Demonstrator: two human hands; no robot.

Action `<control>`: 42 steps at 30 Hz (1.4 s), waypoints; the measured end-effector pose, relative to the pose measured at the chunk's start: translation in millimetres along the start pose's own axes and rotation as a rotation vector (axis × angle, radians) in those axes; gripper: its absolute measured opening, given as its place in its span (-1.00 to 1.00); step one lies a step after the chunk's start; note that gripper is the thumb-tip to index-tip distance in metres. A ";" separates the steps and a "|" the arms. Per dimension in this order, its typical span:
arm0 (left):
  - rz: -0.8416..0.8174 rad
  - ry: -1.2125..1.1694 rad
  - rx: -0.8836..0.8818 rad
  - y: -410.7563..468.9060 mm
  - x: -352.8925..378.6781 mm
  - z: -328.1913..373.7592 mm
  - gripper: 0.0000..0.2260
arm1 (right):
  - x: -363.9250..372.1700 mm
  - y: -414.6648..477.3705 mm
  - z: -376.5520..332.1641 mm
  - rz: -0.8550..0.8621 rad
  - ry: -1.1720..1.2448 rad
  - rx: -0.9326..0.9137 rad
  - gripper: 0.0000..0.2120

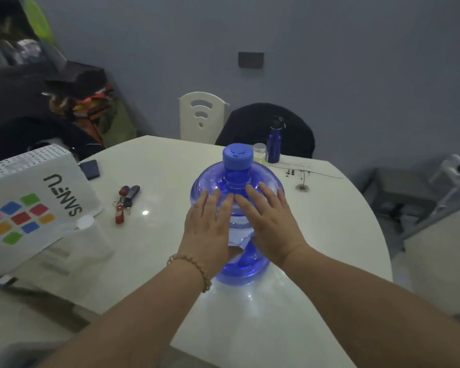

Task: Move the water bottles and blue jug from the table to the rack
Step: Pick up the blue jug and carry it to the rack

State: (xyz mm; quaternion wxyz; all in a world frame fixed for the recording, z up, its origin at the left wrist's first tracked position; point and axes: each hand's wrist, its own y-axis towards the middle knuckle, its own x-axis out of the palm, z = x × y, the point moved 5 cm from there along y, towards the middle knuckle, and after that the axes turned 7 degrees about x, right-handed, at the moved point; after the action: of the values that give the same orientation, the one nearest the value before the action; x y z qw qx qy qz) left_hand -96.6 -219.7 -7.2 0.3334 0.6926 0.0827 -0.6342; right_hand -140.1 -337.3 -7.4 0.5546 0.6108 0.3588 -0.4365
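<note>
With the blue jug [237, 181] upright on the table [170, 160], my left hand [207, 229] and right hand [271, 224] lie flat on its shoulder, fingers straight and gripping nothing, so I judge lifting comes next, needing both palms clasping its sides.

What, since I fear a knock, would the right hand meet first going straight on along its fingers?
Probably the neck of the translucent blue plastic jug, below its blue cap; the right hand lies flat on its shoulder.

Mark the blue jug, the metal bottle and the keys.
blue jug [239, 225], head view, mid body.
metal bottle [274, 144], head view, mid body.
keys [124, 202], head view, middle of the bunch.
</note>
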 end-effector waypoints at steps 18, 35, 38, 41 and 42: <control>0.216 -0.006 -0.055 -68.6 -19.9 110.5 -0.32 | -49.6 -117.0 27.5 0.153 0.037 -0.081 -0.28; 0.141 0.094 -0.235 -95.6 -33.6 266.7 -0.27 | -94.0 -222.3 106.4 0.159 0.130 -0.255 -0.32; 0.130 0.110 -0.255 -92.5 -32.4 282.6 -0.28 | -93.8 -229.0 118.5 0.148 0.140 -0.268 -0.34; 0.128 0.067 -0.261 -91.0 -34.6 286.5 -0.32 | -91.2 -229.2 127.7 0.150 0.147 -0.286 -0.27; 0.132 0.045 -0.248 -91.7 -37.4 283.5 -0.36 | -89.8 -228.0 129.5 0.149 0.159 -0.299 -0.25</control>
State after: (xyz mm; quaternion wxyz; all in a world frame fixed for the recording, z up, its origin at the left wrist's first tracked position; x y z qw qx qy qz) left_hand -386.1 -298.8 2.6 0.4555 0.6640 0.1222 -0.5803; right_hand -400.4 -432.5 -7.3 0.6401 0.5789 0.4161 -0.2863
